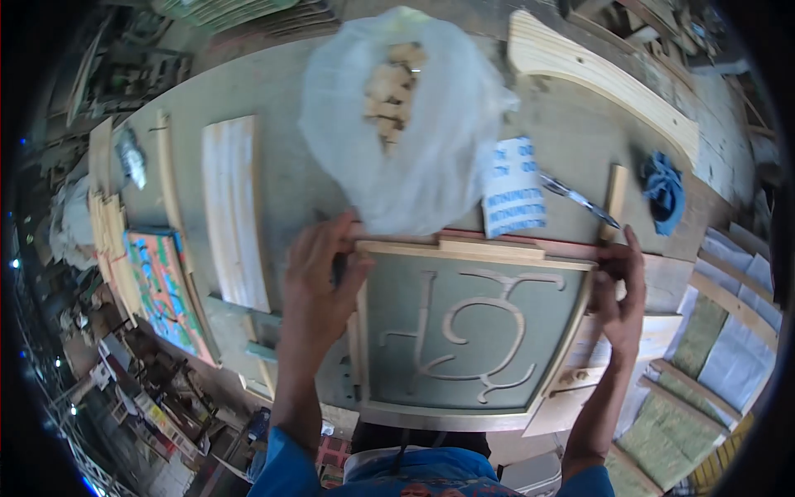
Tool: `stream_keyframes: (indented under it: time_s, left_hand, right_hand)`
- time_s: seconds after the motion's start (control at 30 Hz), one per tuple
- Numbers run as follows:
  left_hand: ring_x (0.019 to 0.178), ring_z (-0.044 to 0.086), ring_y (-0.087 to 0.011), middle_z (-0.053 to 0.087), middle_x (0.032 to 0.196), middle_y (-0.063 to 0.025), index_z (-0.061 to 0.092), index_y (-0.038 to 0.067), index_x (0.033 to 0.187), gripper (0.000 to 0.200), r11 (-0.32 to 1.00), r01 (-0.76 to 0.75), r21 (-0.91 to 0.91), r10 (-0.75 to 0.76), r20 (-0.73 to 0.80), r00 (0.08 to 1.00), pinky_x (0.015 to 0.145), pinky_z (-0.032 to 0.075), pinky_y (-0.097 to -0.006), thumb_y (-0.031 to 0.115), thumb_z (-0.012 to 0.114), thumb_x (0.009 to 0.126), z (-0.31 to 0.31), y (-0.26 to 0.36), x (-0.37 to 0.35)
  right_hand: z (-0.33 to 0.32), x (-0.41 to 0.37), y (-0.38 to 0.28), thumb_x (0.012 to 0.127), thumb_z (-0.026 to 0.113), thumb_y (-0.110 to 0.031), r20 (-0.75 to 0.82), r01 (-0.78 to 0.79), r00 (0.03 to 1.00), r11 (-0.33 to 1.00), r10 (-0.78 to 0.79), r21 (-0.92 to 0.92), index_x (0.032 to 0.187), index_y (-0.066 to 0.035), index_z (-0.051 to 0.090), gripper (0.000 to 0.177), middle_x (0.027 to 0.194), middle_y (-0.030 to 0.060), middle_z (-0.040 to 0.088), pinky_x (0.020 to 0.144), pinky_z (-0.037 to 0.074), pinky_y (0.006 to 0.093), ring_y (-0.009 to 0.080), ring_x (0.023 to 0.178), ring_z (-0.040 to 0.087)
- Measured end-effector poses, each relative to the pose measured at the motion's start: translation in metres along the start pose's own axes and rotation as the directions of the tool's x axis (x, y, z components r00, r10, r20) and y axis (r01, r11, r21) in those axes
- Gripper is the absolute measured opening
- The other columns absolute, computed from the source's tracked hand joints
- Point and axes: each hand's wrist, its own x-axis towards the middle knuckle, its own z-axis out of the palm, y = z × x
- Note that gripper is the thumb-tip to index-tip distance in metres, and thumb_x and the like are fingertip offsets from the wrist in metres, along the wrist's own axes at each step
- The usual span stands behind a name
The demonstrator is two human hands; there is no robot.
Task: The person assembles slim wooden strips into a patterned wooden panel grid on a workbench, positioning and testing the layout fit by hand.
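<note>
A wooden frame (472,413) with a grey-green panel (393,290) lies at the table's near edge. Curved pale strips (447,319) form a pattern on the panel. My left hand (325,277) is at the frame's far left corner, its fingers bent; whether it grips anything is hidden. At the far right corner is my right hand (619,286), fingers curled near the frame and a small upright wood strip (615,195). A short wood piece (493,248) lies along the frame's far edge, beside a reddish strip (571,248).
Beyond the frame sits a white plastic bag (451,108) of small wood pieces (389,95). Nearby are a printed sheet (515,190), a pen (580,200), blue cloth (664,195) and a shaped board (604,79). Planks (236,211) and a colourful panel (170,290) lie left.
</note>
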Motion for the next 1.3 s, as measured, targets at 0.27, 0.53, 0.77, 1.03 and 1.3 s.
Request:
stream_keyframes:
  time_s: [0.27, 0.53, 0.77, 1.03, 1.3]
  left_hand:
    - [0.08, 0.061, -0.0251, 0.064, 0.089, -0.0095, 0.067, 0.002, 0.107, 0.025, 0.985, 0.133, -0.11, -0.146, -0.124, 0.981, 0.076, 0.048, -0.037, 0.001, 0.071, 0.082, -0.033, -0.002, -0.044]
    - [0.075, 0.061, -0.026, 0.067, 0.087, -0.0098, 0.07, 0.002, 0.097, 0.019, 1.0, 0.006, -0.023, -0.008, -0.097, 0.995, 0.068, 0.048, -0.0346, -0.001, 0.072, 0.079, -0.018, -0.007, -0.071]
    - [0.081, 0.063, -0.0311, 0.069, 0.098, -0.012, 0.067, 0.002, 0.099, 0.017, 0.991, 0.062, -0.12, -0.075, -0.105, 0.992, 0.071, 0.05, -0.0391, 0.001, 0.069, 0.082, -0.006, -0.006, -0.048]
    - [0.078, 0.065, -0.0304, 0.07, 0.098, -0.0115, 0.066, 0.002, 0.102, 0.02, 0.989, 0.078, -0.125, -0.089, -0.088, 0.992, 0.068, 0.052, -0.0388, 0.001, 0.068, 0.083, 0.0, -0.013, -0.042]
    - [0.076, 0.066, -0.0293, 0.069, 0.094, -0.0116, 0.066, 0.003, 0.104, 0.022, 0.987, 0.085, -0.134, -0.096, -0.083, 0.992, 0.066, 0.053, -0.0383, 0.001, 0.068, 0.083, 0.003, -0.017, -0.039]
  right_hand:
    - [0.021, -0.014, -0.033, 0.091, 0.054, -0.002, -0.283, 0.125, 0.941, 0.969, -0.184, -0.215, 0.13, 0.006, 0.053, 0.04, 0.09, 0.0096, 0.061, 0.079, 0.046, 0.0304, 0.0162, 0.08, 0.056]
    - [0.09, 0.0, -0.11, 0.072, 0.063, 0.011, 0.115, 0.437, 0.896, 0.898, -0.43, -0.046, 0.104, -0.003, 0.061, 0.036, 0.091, 0.0086, 0.068, 0.075, 0.049, 0.0365, 0.0279, 0.084, 0.062]
    - [0.14, 0.032, -0.133, 0.073, 0.07, 0.002, 0.356, 0.583, 0.776, 0.808, -0.521, -0.086, 0.11, -0.005, 0.057, 0.039, 0.101, 0.0103, 0.067, 0.081, 0.047, 0.0396, 0.0296, 0.09, 0.061]
    - [0.165, 0.04, -0.136, 0.077, 0.069, -0.002, 0.431, 0.617, 0.748, 0.768, -0.505, -0.17, 0.112, -0.003, 0.057, 0.037, 0.098, 0.0129, 0.065, 0.083, 0.044, 0.0422, 0.0299, 0.092, 0.059]
    - [0.172, 0.043, -0.133, 0.078, 0.069, -0.005, 0.453, 0.635, 0.734, 0.749, -0.507, -0.19, 0.116, -0.004, 0.057, 0.04, 0.096, 0.0127, 0.064, 0.083, 0.041, 0.0422, 0.0291, 0.094, 0.058]
